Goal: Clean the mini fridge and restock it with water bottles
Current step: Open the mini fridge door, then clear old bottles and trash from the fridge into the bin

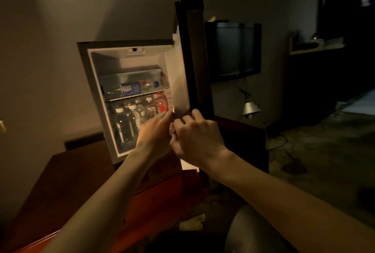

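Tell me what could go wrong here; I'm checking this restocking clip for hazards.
Both the left hand and right hand work at the open door edge; if it swings, fingers might get pinched. The bottle lying on the upper shelf could roll out. Dim lighting may hide dirt.

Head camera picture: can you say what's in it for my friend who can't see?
Two hands, the left hand and right hand, meet at the inner edge of an open mini fridge door. Inside, one bottle lies on the shelf above standing water bottles.
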Tool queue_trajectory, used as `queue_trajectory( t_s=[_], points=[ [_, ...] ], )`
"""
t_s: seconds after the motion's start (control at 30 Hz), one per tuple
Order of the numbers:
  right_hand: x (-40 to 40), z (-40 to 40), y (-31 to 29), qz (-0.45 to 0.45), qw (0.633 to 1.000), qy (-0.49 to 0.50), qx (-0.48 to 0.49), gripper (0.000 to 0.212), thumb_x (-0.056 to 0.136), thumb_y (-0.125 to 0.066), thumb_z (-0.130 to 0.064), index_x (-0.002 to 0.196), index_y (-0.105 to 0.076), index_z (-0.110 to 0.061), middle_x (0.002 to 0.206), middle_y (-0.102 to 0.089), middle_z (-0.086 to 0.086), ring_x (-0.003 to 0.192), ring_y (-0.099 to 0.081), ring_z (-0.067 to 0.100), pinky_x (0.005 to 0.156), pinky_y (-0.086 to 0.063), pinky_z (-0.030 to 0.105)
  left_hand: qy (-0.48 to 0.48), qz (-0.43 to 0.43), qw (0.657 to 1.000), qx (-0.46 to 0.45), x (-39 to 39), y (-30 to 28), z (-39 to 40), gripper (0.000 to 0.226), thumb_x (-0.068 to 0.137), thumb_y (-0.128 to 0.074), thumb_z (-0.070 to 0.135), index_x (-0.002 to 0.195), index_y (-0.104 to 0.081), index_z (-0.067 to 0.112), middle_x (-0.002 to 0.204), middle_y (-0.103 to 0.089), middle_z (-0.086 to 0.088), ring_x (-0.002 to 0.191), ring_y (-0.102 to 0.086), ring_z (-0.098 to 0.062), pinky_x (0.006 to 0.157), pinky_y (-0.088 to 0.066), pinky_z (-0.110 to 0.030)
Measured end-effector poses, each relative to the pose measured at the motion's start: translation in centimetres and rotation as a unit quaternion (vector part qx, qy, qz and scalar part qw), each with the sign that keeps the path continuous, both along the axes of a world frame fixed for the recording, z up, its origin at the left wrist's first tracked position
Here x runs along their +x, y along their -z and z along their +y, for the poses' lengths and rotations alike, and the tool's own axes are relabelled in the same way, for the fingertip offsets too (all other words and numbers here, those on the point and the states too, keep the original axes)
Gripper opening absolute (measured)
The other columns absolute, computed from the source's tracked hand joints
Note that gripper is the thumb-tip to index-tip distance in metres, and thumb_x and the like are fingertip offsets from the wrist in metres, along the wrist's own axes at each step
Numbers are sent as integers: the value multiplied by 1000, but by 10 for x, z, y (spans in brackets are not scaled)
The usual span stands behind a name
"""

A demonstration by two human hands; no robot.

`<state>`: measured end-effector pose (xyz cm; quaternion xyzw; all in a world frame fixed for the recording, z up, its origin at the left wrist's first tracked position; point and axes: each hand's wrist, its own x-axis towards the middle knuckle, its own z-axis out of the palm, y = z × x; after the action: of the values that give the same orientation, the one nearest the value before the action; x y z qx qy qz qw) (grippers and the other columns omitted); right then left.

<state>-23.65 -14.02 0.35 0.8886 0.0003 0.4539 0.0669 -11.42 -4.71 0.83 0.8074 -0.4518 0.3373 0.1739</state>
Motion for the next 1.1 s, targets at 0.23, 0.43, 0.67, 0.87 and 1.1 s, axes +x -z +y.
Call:
queue_trajectory(
  t_s=[0.23, 0.43, 0.67, 0.87, 1.1],
  points=[
    [-28, -69, 11, -28, 992, 120, 17, 21, 86, -57, -35, 92, -61, -15, 94, -60, 8, 87, -54, 24, 61, -52, 35, 123, -61, 990, -3, -19, 5, -63, 29, 87, -63, 30, 109, -58, 12, 99, -68, -3, 77, -62, -17, 62, -43, -23],
    [-41, -144, 18, 26, 971, 232, 44, 26, 87, -58, -36, 106, -58, -18, 116, -52, 8, 108, -50, 29, 71, -51, 40, 151, -49, 987, 25, -22, 14, -130, 33, 94, -54, 45, 111, -56, 17, 105, -65, -1, 87, -62, -15, 74, -49, -26],
    [-45, -204, 34, 113, 950, 254, 142, 35, 92, -52, -36, 122, -52, -18, 125, -51, 7, 116, -49, 26, 86, -51, 41, 110, -17, 989, 96, -15, 28, -188, 26, 93, -57, 44, 102, -54, 19, 97, -61, 1, 77, -55, -13, 66, -45, -27],
    [-40, -255, 39, 164, 928, 271, 195, 41, 95, -51, -37, 130, -44, -17, 127, -51, 9, 116, -50, 28, 84, -50, 42, 117, 32, 988, 100, -21, 36, -241, 32, 93, -56, 45, 107, -55, 17, 103, -63, -2, 85, -59, -18, 80, -54, -41],
    [-19, -301, 45, 191, 913, 283, 222, 49, 98, -46, -38, 138, -35, -13, 127, -55, 11, 115, -53, 30, 82, -49, 44, 46, 68, 988, 132, -8, 52, -281, 48, 94, -52, 52, 127, -51, 18, 127, -57, -5, 114, -55, -22, 101, -41, -42]
  ],
)
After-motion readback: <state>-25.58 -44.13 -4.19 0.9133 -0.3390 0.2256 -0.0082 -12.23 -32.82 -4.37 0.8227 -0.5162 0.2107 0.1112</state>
